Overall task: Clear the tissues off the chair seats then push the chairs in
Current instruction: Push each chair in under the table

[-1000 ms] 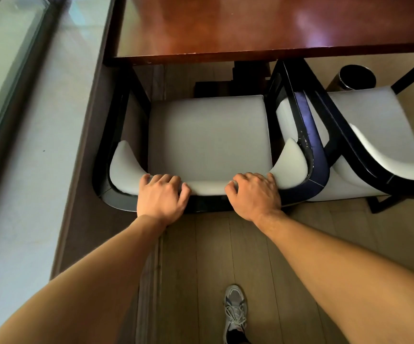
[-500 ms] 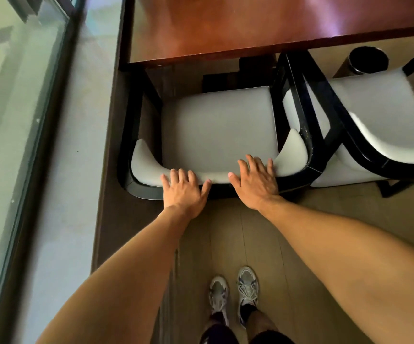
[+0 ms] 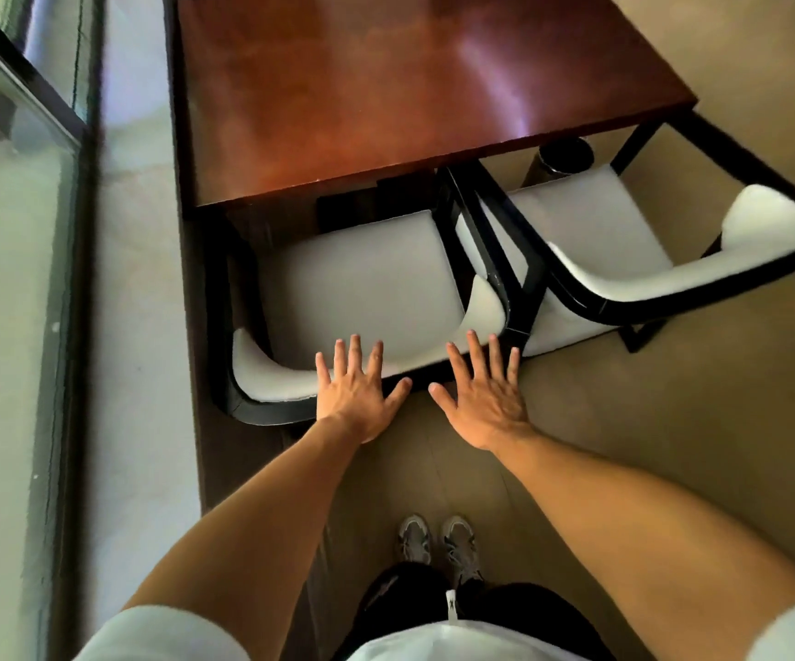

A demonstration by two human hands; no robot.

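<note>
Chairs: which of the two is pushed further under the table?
The left chair, in front of both open hands, sits squarely with its seat front under the table edge. The right chair is angled, its backrest swung away.

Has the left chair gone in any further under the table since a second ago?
Yes. More of the left chair seat now sits under the table edge; it has slid forward, away from the person.

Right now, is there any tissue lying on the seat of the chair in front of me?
No, the near chair's seat shows only bare pale cushion.
</note>
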